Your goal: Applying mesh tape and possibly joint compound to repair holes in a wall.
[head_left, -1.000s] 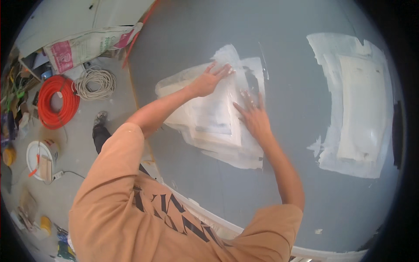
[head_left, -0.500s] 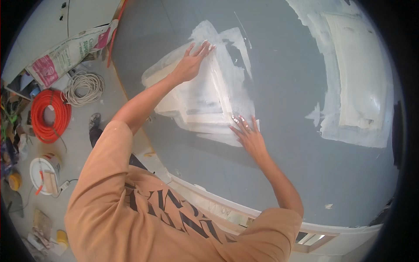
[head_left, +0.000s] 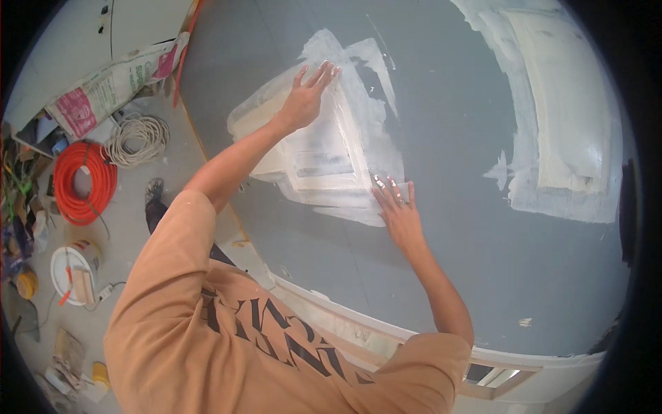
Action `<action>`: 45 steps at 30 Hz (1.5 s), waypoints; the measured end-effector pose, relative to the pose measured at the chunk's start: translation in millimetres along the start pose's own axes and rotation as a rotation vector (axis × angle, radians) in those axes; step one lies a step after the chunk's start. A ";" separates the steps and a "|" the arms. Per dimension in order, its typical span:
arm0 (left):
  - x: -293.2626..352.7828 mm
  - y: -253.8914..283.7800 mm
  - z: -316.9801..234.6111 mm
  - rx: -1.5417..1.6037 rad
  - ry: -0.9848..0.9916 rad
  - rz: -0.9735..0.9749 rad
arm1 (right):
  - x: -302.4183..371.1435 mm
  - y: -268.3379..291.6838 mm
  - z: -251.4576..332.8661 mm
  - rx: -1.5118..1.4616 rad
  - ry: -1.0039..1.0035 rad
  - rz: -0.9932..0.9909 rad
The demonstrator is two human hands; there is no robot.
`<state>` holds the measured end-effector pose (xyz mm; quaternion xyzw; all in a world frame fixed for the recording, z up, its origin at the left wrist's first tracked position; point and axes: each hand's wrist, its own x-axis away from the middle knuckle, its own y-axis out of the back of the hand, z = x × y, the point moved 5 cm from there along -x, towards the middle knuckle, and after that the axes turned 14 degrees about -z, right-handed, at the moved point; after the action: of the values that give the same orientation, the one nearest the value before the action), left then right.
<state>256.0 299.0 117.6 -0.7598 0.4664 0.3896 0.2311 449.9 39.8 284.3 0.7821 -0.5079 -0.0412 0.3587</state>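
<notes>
Both my hands rest on a large grey wall board [head_left: 448, 124], over a patch of white, wet-looking plaster [head_left: 321, 148] with a raised strip down its right part. My left hand [head_left: 303, 103] lies at the upper end of that strip, fingers stretched out, white smears on the fingertips. At the strip's lower end, my right hand [head_left: 401, 217] lies at the patch's lower right corner with fingers spread. White blobs cover its fingertips. I see no tool in either hand.
A second white plaster patch [head_left: 572, 117] covers the board's right side. On the floor at left are a printed sack [head_left: 114, 86], a coil of pale cable [head_left: 138, 138], a coil of orange hose [head_left: 84, 183] and a white bucket [head_left: 65, 276]. A window-like opening [head_left: 493, 379] shows at lower right.
My right hand has shifted slightly right relative to the patch. My left hand stays at nearly the same spot. The whole view has moved a little.
</notes>
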 end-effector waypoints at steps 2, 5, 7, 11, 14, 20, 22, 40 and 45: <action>3.7 -2.3 -5.5 0.042 0.008 -0.018 | 11.6 -1.7 3.8 -0.026 -0.015 0.027; 0.0 2.4 -10.6 0.103 0.040 -0.085 | 23.7 -0.2 15.6 -0.073 -0.051 0.021; -5.7 7.9 -5.7 0.121 0.056 -0.129 | 22.6 -1.4 22.4 -0.097 -0.078 -0.015; -0.6 39.4 38.5 0.112 0.280 -0.197 | 19.3 -10.2 30.1 -0.056 -0.113 -0.014; 48.9 100.3 82.9 0.071 0.416 -0.158 | 32.7 -7.6 43.5 0.054 -0.212 0.127; 305.0 360.4 149.4 -0.473 0.324 0.391 | 14.9 11.0 34.7 -0.015 -0.323 -0.033; 393.2 464.1 132.2 -0.556 0.717 0.516 | -7.0 8.8 23.0 0.015 -0.345 -0.103; 568.9 727.0 75.1 -0.922 1.516 0.461 | -292.4 65.2 -34.5 -0.137 -0.274 -0.615; 312.2 629.2 156.1 -0.593 1.275 0.191 | -268.2 57.0 34.3 -0.725 -0.541 -0.718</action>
<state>-280.4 -42.7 -218.9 -0.8266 0.4496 -0.0019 -0.3386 262.7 230.1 212.8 0.6942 -0.2376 -0.5303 0.4247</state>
